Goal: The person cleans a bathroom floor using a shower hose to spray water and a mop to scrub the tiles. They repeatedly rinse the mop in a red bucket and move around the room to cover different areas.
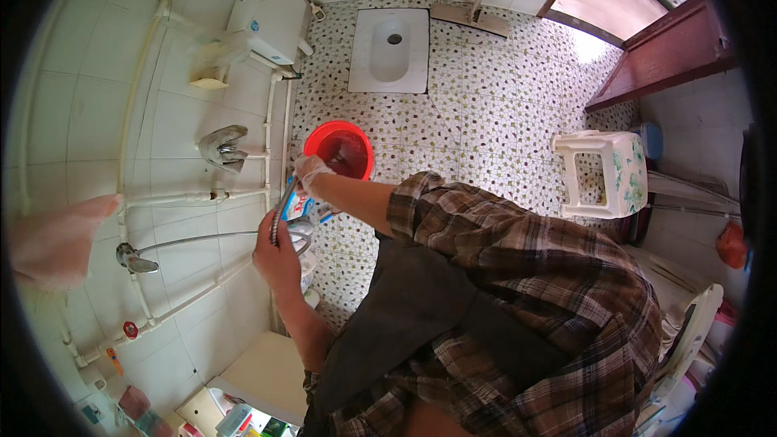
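Observation:
My left hand (277,261) is closed around a ribbed metal shower hose (281,209). My right hand (311,171), in a clear plastic glove, grips the same hose farther up, beside the rim of a red plastic bucket (366,142). Inside the bucket something sits in shadow and cannot be made out. Below my hands shows a blue and white packet (298,204) with red writing, partly covered by the hose and hands. The hose runs from a chrome wall tap (135,259) and loops beneath my left hand.
A white squat toilet (390,60) is set in the patterned tile floor. Beside it lies a wide floor squeegee (467,19). A white plastic stool (628,173) stands at right, near an open door (668,51). Pipes (182,197) run along the left wall, where a pink cloth (67,243) hangs.

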Motion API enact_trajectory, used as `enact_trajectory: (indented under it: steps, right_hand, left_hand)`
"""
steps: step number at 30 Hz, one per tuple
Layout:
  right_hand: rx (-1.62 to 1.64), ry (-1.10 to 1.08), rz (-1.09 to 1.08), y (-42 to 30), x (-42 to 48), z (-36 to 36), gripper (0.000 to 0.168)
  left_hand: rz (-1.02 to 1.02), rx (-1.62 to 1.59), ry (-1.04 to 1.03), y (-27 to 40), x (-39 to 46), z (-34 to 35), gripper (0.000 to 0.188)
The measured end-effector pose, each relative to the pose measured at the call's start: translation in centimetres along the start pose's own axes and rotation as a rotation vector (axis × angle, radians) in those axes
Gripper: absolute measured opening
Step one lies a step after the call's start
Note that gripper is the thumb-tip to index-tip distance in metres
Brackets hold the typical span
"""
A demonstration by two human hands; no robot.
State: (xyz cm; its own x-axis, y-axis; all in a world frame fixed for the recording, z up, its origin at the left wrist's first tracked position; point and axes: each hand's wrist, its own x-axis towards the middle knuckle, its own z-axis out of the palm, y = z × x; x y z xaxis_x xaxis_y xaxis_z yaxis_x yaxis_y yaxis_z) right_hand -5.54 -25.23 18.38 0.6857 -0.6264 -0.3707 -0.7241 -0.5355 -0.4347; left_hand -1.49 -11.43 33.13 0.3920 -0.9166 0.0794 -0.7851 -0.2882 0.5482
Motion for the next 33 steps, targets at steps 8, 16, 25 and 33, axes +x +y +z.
enact_trajectory:
  steps: [8,16,25,33]
  right_hand:
    - [0.004,-0.214,-0.044,-11.0,13.5,4.7,0.009]
    - [0.033,-0.230,0.171,-12.7,23.7,7.2,0.010]
    - [0.126,-0.070,0.592,-9.2,27.1,8.0,0.013]
    - [0.122,-0.168,0.629,-7.5,21.8,0.5,0.021]
  left_hand:
    - [-0.085,-0.006,0.022,-11.3,9.2,-5.4,0.024]
    - [-0.080,-0.034,-0.060,-19.9,17.4,-6.2,0.024]
    - [-0.113,-0.130,-0.174,-22.3,21.2,-4.4,0.024]
    - [-0.077,-0.170,-0.246,-21.5,20.3,-2.5,0.025]
